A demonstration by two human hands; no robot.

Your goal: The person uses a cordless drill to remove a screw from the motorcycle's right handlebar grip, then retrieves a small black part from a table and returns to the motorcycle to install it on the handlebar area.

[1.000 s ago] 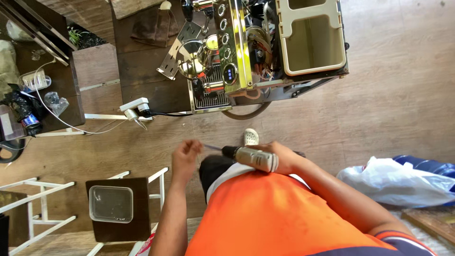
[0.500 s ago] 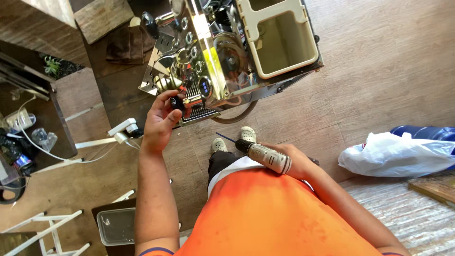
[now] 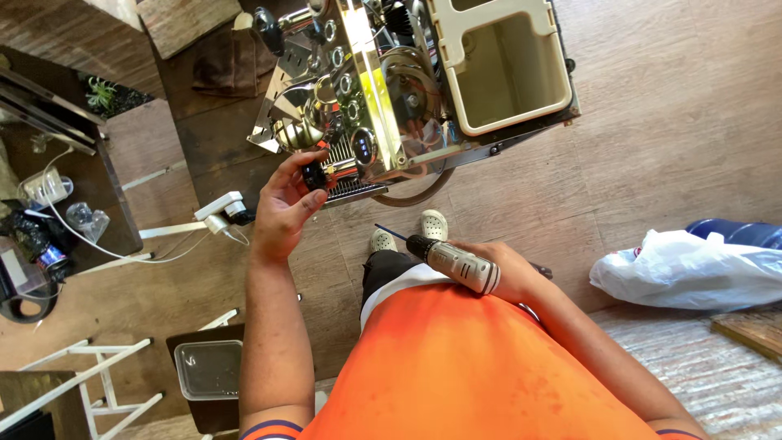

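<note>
Gripping a grey cordless drill (image 3: 458, 263), right hand (image 3: 509, 273) waits; left hand (image 3: 285, 204) clasps the chrome espresso machine's (image 3: 366, 90) black knob (image 3: 314, 174), which could slip.

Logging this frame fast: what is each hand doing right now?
Left hand: closed around a black knob on the chrome machine.
Right hand: closed, holding a power drill.
</note>
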